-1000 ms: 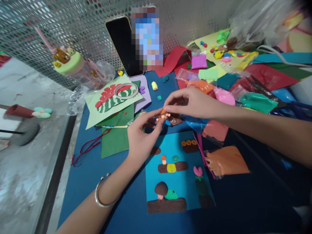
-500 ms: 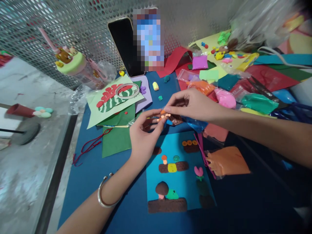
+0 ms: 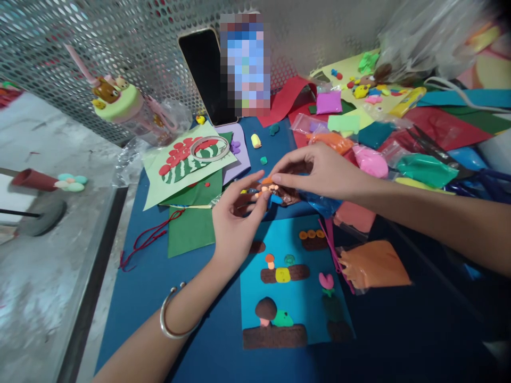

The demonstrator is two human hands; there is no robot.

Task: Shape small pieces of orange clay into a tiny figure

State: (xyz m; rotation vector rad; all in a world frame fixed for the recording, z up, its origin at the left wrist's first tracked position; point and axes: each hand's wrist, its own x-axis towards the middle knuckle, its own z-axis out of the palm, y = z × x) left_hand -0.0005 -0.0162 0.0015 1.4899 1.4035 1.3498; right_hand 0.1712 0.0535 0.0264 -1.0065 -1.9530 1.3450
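Observation:
Between my two hands is a small clay figure (image 3: 270, 188) with an orange top, peach parts and some blue low down. My left hand (image 3: 235, 223) is closed around its near left side, thumb and fingers pinching it. The fingertips of my right hand (image 3: 311, 173) pinch the orange part from the upper right. Fingers hide much of the figure. Just below lies a light-blue sheet (image 3: 275, 234) bearing clay shapes: a brown mushroom (image 3: 265, 308), a green mound (image 3: 283, 318), a pink tulip (image 3: 326, 280) and brown blocks (image 3: 275, 337).
Clay packets, including an orange one (image 3: 379, 263), and dark scissors (image 3: 447, 154) spread to the right. On the left are a watermelon picture (image 3: 154, 194), a tape roll (image 3: 210, 148), red cord (image 3: 147, 242) and a bear-topped cup (image 3: 123, 106). A phone (image 3: 209, 77) leans behind.
My left index finger has lifted slightly off the figure, and the orange part shows a little more. Both hands stay in nearly the same place.

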